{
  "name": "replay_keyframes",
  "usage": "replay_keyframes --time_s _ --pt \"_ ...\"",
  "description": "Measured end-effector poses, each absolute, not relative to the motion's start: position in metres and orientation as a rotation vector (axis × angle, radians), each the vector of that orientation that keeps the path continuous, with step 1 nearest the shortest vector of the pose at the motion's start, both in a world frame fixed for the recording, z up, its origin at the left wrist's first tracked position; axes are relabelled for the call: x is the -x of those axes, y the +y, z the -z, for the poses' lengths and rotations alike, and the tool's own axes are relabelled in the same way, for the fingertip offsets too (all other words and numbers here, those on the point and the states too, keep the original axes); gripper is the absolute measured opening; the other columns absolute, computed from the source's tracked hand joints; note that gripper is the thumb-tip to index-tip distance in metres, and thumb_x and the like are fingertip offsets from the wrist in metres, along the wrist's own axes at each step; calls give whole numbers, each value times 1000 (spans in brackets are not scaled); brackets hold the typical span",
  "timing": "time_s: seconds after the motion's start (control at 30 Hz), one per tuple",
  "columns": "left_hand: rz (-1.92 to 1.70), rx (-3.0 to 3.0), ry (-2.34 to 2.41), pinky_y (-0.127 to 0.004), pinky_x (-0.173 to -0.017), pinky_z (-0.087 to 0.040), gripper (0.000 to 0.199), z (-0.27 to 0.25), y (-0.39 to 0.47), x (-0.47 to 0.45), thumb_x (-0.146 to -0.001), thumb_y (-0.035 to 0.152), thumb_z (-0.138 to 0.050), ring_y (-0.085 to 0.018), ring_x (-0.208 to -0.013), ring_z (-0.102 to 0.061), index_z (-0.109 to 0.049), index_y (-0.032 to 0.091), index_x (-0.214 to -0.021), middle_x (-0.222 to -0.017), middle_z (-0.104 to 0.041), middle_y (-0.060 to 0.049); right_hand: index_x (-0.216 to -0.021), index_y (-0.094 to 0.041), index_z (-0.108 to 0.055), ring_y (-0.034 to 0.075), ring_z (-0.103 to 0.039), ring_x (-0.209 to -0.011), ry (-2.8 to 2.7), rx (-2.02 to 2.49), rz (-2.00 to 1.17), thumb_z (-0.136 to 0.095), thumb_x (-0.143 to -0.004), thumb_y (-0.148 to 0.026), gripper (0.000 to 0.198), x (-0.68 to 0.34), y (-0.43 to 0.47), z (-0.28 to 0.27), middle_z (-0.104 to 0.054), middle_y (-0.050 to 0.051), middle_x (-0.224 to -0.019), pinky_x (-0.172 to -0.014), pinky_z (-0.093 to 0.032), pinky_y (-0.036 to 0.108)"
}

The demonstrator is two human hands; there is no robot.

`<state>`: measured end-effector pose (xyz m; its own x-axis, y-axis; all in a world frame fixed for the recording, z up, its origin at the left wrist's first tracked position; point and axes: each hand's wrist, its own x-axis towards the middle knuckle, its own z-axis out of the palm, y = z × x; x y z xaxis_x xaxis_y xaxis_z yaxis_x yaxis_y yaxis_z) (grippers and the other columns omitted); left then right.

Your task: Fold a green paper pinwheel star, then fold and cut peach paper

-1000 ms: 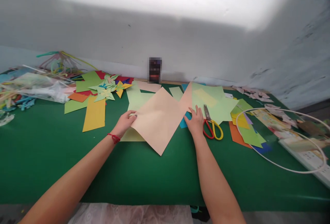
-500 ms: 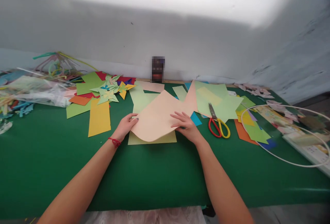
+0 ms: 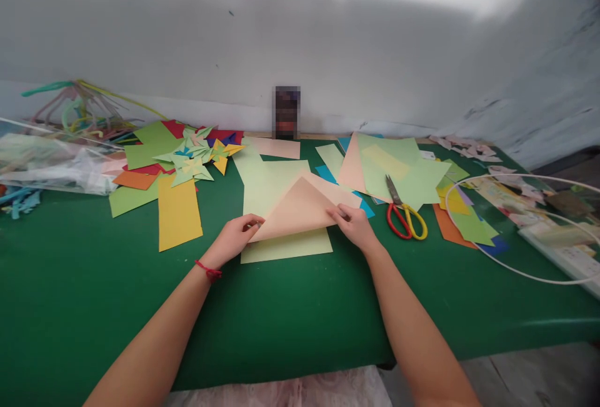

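A pale peach sheet of paper (image 3: pixel 297 207) is bent over on itself, its near part folded up into a triangle whose tip points away from me. My left hand (image 3: pixel 241 235) pinches its left corner between thumb and fingers. At the right end of the fold, my right hand (image 3: pixel 354 224) grips the paper, thumb and fingers closed. Beneath it lies a pale yellow-green sheet (image 3: pixel 290 247), partly covered. Scissors (image 3: pixel 403 210) with one red and one yellow handle rest to the right of my right hand.
Folded paper stars (image 3: pixel 194 160) lie on coloured sheets at the left, behind a yellow paper strip (image 3: pixel 179 213). A large light green sheet (image 3: pixel 407 169) is beyond the scissors. A white hoop (image 3: pixel 492 267) juts over the right side. A pixelated dark object (image 3: pixel 286 113) stands against the wall.
The peach sheet's near edge has been lifted and folded away from me into a triangle. My right hand has closed from spread fingers onto the paper. The view has shifted slightly.
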<state>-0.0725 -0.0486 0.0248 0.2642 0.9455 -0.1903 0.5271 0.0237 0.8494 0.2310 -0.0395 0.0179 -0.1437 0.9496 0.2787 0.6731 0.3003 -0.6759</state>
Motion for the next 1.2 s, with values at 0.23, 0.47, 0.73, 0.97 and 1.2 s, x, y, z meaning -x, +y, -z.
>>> replay_keyframes --time_s 0.23,0.47,0.73,0.97,1.2 --pt "-714 -1445 1436 -28 -66 -50 38 -35 -55 68 -84 47 -36 -21 -96 -54 -59 19 -95 -106 -59 -6 -63 -21 -36 10 -30 -51 -1919 1506 -515 -46 -85 -43 33 -233 -45 -23 -27 -6 -56 -51 -27 24" --pt "-654 -1724 1542 -31 -75 -42 31 -34 -59 60 -81 48 -47 -20 -86 -56 -59 20 -88 -94 -62 -4 -72 -22 -42 12 -41 -54 -1959 1622 -554 -43 -86 -45 27 -228 -46 -23 -41 -5 -58 -54 -31 24" --pt "-633 -1706 1600 -26 -62 -38 22 -30 -62 54 -83 40 -44 -16 -70 -54 -53 21 -77 -76 -60 0 -72 -23 -37 13 -42 -57 -1951 1654 -536 -42 -87 -43 26 -227 -47 -27 -43 -4 -62 -55 -31 25" --pt "-575 -1719 1567 -27 -61 -38 23 -37 -66 54 -84 41 -42 -17 -70 -54 -51 21 -77 -75 -60 0 -69 -22 -39 11 -37 -54 -1916 1609 -567 -45 -86 -42 28 -234 -53 -35 -36 -5 -58 -53 -30 24" --pt "-555 -1769 1598 -27 -62 -41 23 -36 -68 54 -84 39 -42 -18 -73 -58 -54 22 -92 -79 -62 -1 -67 -21 -42 13 -45 -55 -2093 1710 -538 -40 -86 -39 27 -235 -54 -35 -47 -2 -58 -52 -28 24"
